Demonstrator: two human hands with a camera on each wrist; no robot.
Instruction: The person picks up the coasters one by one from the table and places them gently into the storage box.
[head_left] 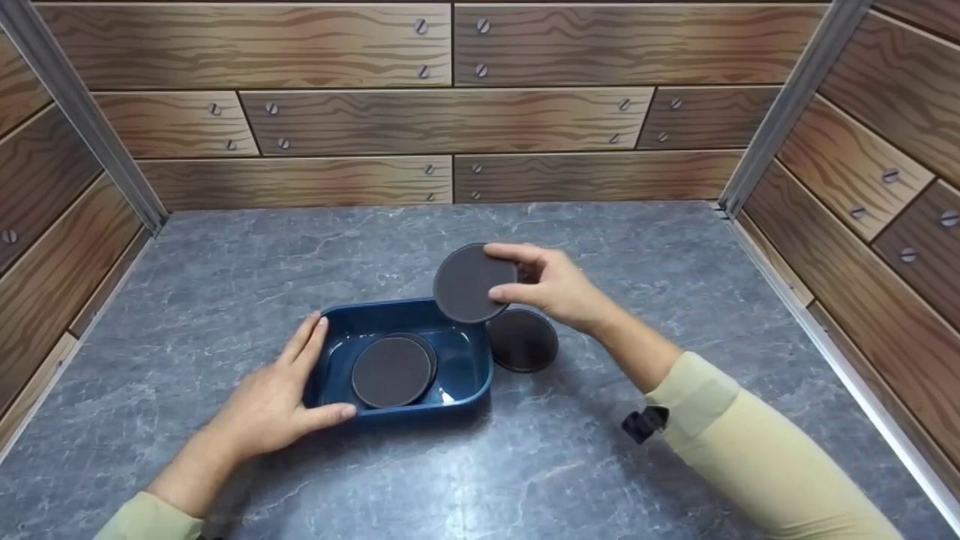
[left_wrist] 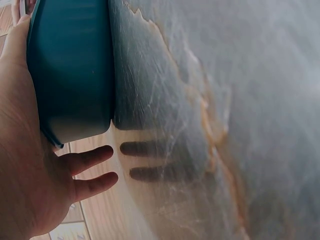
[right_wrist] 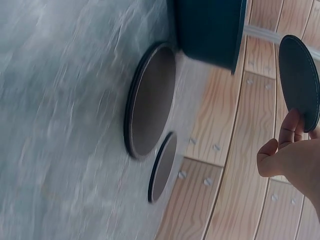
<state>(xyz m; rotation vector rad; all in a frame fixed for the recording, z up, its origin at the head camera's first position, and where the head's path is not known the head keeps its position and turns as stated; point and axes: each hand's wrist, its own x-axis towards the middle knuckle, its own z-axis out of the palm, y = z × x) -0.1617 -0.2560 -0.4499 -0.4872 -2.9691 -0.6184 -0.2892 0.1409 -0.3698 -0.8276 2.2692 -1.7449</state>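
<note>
My right hand [head_left: 566,292] pinches a round dark coaster [head_left: 474,289] with a stitched edge, fingers at its upper edge and thumb lower on its face. It is raised and tilted over the right far corner of a blue rectangular dish [head_left: 457,399]. Inside the dish lie overlapping coasters [head_left: 391,371], the top one flat. My left hand [head_left: 274,401] rests around the dish's left end, thumb on the near rim and straight fingers at the far left corner. In the left wrist view, two fingers [left_wrist: 92,185] stretch out clear of the dish wall [left_wrist: 72,75].
Another coaster [head_left: 523,341] lies on the grey marbled table [head_left: 637,255], right beside the dish. The right wrist view also shows a second coaster [right_wrist: 163,167] farther off on the table. Wood-patterned panels [head_left: 450,120] stand at the back and sides.
</note>
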